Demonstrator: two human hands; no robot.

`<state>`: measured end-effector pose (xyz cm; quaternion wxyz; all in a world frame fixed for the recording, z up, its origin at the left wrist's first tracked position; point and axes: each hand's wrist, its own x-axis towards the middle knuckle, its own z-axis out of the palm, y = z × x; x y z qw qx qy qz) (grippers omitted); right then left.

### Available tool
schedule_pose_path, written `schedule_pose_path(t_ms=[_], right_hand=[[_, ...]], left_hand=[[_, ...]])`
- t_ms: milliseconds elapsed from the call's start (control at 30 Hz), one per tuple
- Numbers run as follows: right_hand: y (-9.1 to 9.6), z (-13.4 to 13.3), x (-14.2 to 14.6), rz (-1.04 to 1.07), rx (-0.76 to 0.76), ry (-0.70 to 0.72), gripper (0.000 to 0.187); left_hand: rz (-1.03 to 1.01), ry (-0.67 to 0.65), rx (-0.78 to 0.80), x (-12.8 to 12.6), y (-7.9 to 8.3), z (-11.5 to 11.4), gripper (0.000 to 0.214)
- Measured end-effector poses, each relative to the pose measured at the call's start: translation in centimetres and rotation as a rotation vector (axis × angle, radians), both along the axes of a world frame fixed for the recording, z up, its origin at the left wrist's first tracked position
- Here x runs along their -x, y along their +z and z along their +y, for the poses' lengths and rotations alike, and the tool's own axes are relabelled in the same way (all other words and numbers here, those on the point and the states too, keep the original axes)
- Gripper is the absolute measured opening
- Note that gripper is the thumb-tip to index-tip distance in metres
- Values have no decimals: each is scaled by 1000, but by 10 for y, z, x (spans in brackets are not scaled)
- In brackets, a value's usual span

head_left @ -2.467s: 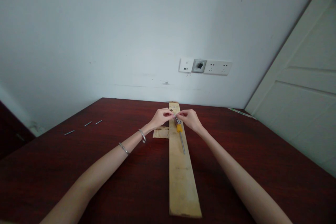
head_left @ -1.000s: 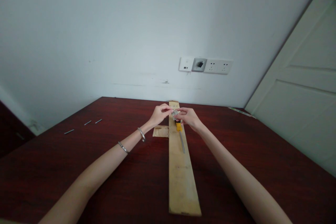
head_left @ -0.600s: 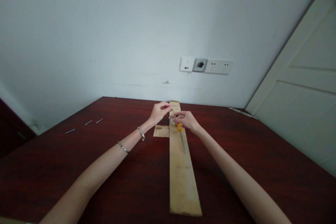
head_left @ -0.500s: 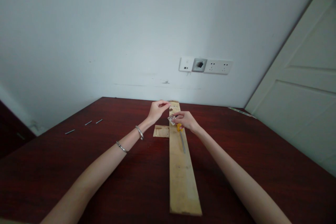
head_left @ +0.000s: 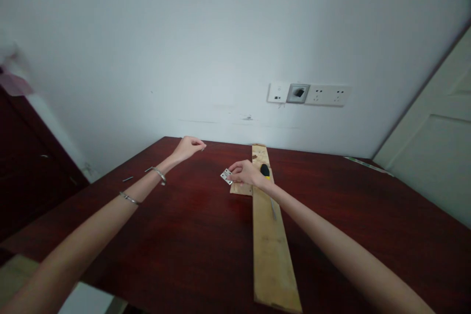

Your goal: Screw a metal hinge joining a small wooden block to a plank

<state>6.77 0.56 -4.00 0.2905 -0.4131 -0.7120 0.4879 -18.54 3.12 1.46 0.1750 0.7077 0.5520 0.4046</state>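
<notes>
My right hand (head_left: 246, 173) pinches a small silver hinge (head_left: 225, 175) just above the dark red table (head_left: 191, 235), left of a small wood offcut (head_left: 241, 189). My left hand (head_left: 188, 147) is out near the table's far left edge, fingers pinched shut around something tiny that I cannot make out. A long pale wooden plank (head_left: 273, 250) runs from the wall toward me. On it lies a screwdriver (head_left: 264, 170) with a yellow and black handle, its shaft partly hidden by my right forearm. Two bracelets sit on my left arm.
A loose nail (head_left: 127, 178) lies on the table's left side near my left wrist. A row of wall sockets (head_left: 309, 94) is on the white wall behind. A white door (head_left: 434, 152) stands at the right and a dark cabinet (head_left: 22, 167) at the left.
The hands have parted: my left hand swung away to the far left, still pinched. My right hand carried the hinge down and left off the plank. The view turned left.
</notes>
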Motion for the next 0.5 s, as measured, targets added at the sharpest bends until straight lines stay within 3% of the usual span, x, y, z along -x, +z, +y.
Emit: schedule_pose_path(t_ms=[133, 267, 367, 500], right_hand=[[-1, -3, 61, -37, 24, 181, 19], [-4, -10, 124, -99, 70, 240, 14], [-9, -14, 165, -112, 102, 221, 14], [-16, -15, 205, -138, 127, 220, 9]], left_hand=[[249, 151, 193, 82, -9, -12, 20], [393, 237, 330, 148, -23, -37, 21], [460, 280, 385, 178, -33, -57, 22], [489, 318, 421, 200, -46, -77, 21]])
